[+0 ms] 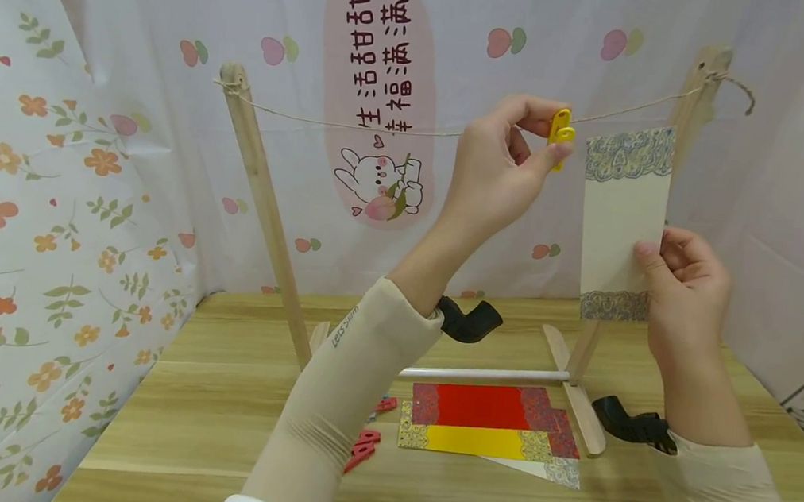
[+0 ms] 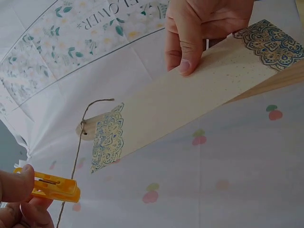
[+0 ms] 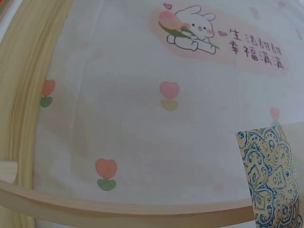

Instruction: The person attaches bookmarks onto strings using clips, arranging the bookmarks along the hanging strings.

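My left hand (image 1: pixel 499 160) pinches a yellow clothespin (image 1: pixel 559 141) between thumb and fingers, up at the thin string (image 1: pixel 362 127). In the left wrist view the tip of the clothespin (image 2: pixel 57 187) overlaps the string (image 2: pixel 76 159); whether it touches the string I cannot tell. To its right, my right hand (image 1: pixel 693 288) holds a cream paper card (image 1: pixel 622 230) by its right edge, thumb on the front. The card hangs upright, with blue-and-gold lace patterns at both ends. Only a patterned end of the card (image 3: pixel 273 178) shows in the right wrist view; the right hand is out of sight there.
The string runs between a left wooden post (image 1: pixel 263 199) and a right wooden post (image 1: pixel 696 93). On the wooden table (image 1: pixel 200 425) lie a red card (image 1: pixel 482 407), a yellow card (image 1: pixel 467 440), a white card (image 1: pixel 555 473) and red clothespins (image 1: pixel 361 448). A white rod (image 1: pixel 492 374) joins the posts low down.
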A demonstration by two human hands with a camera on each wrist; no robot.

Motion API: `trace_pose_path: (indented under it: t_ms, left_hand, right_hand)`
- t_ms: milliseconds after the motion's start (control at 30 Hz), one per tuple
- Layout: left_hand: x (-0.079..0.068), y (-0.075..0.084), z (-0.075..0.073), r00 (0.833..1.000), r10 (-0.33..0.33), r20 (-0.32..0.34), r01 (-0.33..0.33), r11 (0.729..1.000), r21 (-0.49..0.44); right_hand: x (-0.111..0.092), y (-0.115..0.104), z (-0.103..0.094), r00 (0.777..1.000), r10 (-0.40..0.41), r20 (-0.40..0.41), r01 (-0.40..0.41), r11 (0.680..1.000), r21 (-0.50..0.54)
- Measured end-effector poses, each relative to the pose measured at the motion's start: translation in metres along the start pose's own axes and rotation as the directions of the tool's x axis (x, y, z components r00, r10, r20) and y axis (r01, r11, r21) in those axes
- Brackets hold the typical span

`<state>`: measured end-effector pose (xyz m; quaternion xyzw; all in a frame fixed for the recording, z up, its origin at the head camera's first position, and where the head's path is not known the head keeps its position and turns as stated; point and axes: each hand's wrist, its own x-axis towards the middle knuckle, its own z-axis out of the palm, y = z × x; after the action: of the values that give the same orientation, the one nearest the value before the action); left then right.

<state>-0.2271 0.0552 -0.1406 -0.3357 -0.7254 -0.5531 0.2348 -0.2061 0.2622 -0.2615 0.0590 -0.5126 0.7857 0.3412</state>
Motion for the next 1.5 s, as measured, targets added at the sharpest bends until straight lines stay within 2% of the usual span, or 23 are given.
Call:
trace_pose_path:
  t_ms: [200,433,667,1133,1500]
  left_hand:
    - [0.012,0.002,0.002,0.999,-0.013,-0.048,0.010,0.998,-0.058]
    - [0.028,0.008,0.011,0.997,0.000,-0.083,-0.003,0.999,-0.034]
    - [0.037,0.018,0.017,0.998,-0.026,-0.057,0.020,0.995,-0.100]
    - [0.045,0.021,0.035,1.000,-0.022,-0.020,0.020,0.995,-0.095]
    - [0.047,0.025,0.045,0.999,-0.026,-0.022,0.025,0.997,-0.067]
  right_hand:
    - [0.007,-0.006,0.006,1.000,0.010,-0.015,-0.010,1.000,-0.023]
    - [0.014,-0.014,0.010,0.998,0.008,-0.065,-0.009,1.000,-0.008]
    - [0.015,-0.016,0.012,0.997,0.003,-0.076,-0.004,1.000,-0.010]
    - [0.016,-0.016,0.014,0.997,-0.001,-0.075,0.000,1.000,-0.017]
    - [0.016,-0.015,0.013,0.996,-0.013,-0.093,0.014,1.000,0.008]
